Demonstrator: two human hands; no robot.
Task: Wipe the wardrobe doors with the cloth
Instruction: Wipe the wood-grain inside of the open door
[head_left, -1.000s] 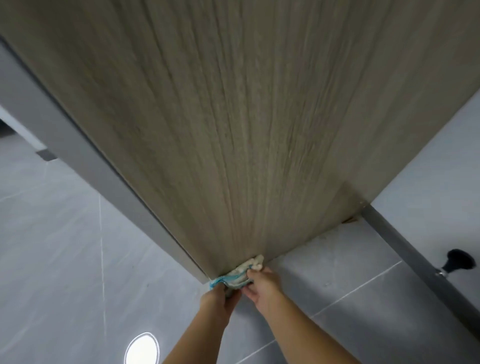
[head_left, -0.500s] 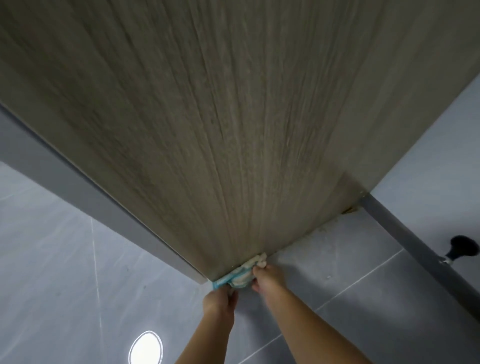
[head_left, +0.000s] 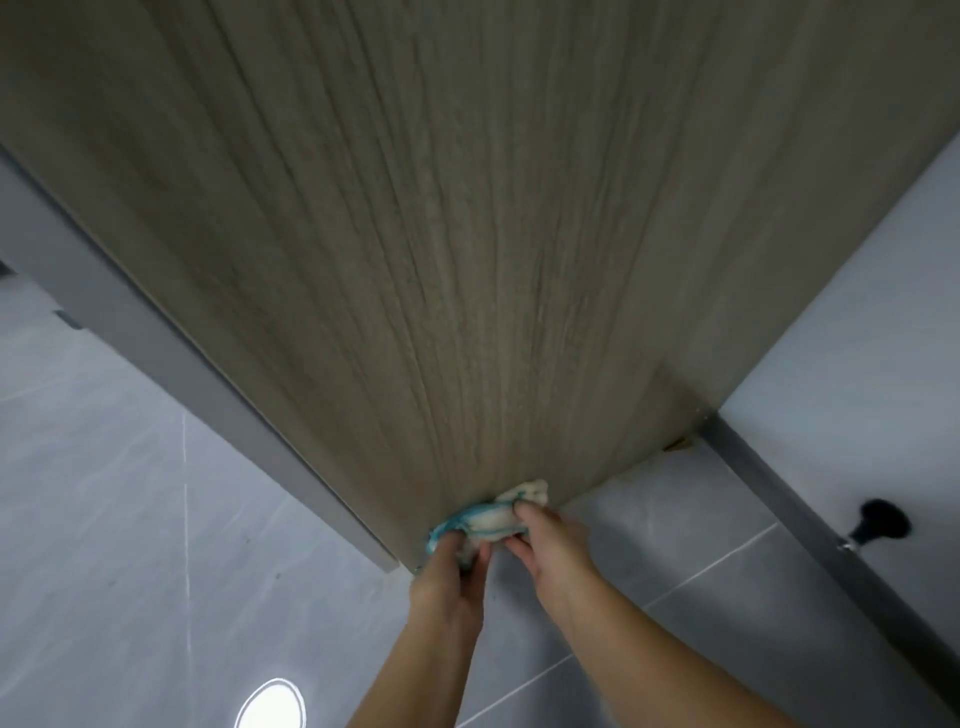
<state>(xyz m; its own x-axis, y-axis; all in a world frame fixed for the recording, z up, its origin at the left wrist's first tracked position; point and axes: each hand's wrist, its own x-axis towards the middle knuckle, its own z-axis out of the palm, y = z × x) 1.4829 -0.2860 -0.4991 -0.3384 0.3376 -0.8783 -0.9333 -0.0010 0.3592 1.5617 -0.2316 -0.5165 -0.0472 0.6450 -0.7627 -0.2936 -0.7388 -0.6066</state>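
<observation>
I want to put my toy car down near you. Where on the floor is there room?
Bare tiles lie left of the left hand, beside the round light reflection, and right of the right hand, before the black doorstop. It is crowded where the cloth meets the wardrobe door.

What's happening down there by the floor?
A person is bent over, seen from their own head camera, wiping a wood-grain wardrobe door. Both hands hold one bunched cloth, white with a blue edge, pressed against the very bottom of the door where it meets the grey tiled floor. The left hand grips the end at the door's corner, and the right hand holds the other end. A black doorstop sticks out of the wall to the right.
</observation>
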